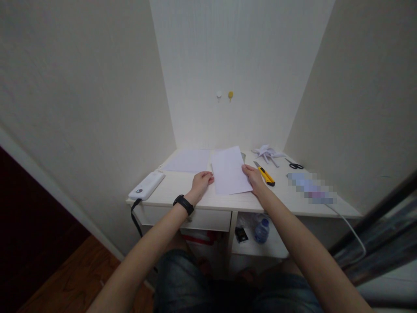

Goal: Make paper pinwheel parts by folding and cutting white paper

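Held a white sheet (230,171) flat-looking at the middle of the desk (208,199), gripped at its three o'clock edge with the right hand (256,178). Set the left hand (202,182) at nine o'clock, fingers curled by the opposite edge; could not tell whether pinching or merely touching. Judged work on this sheet barely begun, with no clear fold or cut visible. Had folded paper shapes (267,152) lying toward two o'clock, seemingly shaped already. Had flat paper (187,160) toward ten o'clock, apparently not yet worked. Had the yellow cutter (266,175) near three o'clock and scissors (296,166) beyond, both unheld.
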Available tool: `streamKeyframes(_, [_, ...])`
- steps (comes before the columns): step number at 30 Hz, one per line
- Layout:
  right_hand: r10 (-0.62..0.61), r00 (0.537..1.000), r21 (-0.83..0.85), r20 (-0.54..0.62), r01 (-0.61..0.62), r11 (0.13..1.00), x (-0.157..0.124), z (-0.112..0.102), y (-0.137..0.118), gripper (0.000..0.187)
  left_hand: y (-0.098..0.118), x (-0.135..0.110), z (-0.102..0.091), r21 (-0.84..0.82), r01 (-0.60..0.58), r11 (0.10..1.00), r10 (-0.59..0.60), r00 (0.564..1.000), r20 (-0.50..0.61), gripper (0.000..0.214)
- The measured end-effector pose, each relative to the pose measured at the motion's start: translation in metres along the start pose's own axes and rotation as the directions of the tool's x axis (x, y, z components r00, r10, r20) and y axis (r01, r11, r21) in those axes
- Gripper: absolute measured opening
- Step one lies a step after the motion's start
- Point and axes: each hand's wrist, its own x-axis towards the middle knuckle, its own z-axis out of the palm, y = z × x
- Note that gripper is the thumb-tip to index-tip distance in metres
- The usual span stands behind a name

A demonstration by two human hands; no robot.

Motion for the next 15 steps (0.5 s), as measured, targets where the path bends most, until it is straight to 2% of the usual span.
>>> streamKeyframes(2, [0.024, 0.999, 0.015, 0.029, -0.024, 1.000, -0.001, 0.001, -0.001, 0.032, 0.003, -0.001, 0.001, 0.028, 0.020, 0.999, -0.022, 0.998, 0.064, 0.007])
streamKeyframes(4, [0.076, 0.989, 0.030, 0.126, -0.080, 0.996, -0.005, 0.002, -0.005, 0.036, 0.007, -0.001, 0.004, 0.066, 0.027, 0.997, -0.036, 0.988, 0.152, 0.014])
streamKeyframes(7, [0.139, 0.950, 0.051, 0.278, -0.159, 0.986, -0.013, 0.005, -0.014, 0.045, 0.012, 0.001, 0.012, 0.091, 0.036, 0.995, -0.060, 0.961, 0.269, 0.030])
streamKeyframes(11, [0.133, 0.893, 0.050, 0.430, -0.171, 0.984, -0.021, 0.007, -0.023, 0.067, 0.017, 0.001, 0.026, 0.106, 0.095, 0.990, -0.127, 0.925, 0.358, 0.045])
streamKeyframes(13, [0.120, 0.854, 0.033, 0.507, -0.158, 0.987, -0.023, 0.007, -0.023, 0.065, 0.019, -0.001, 0.032, 0.092, 0.124, 0.988, -0.151, 0.903, 0.401, 0.050])
streamKeyframes(15, [0.093, 0.831, 0.021, 0.548, -0.125, 0.992, -0.023, 0.007, -0.021, 0.051, 0.024, -0.004, 0.035, 0.050, 0.128, 0.991, -0.137, 0.895, 0.424, 0.050])
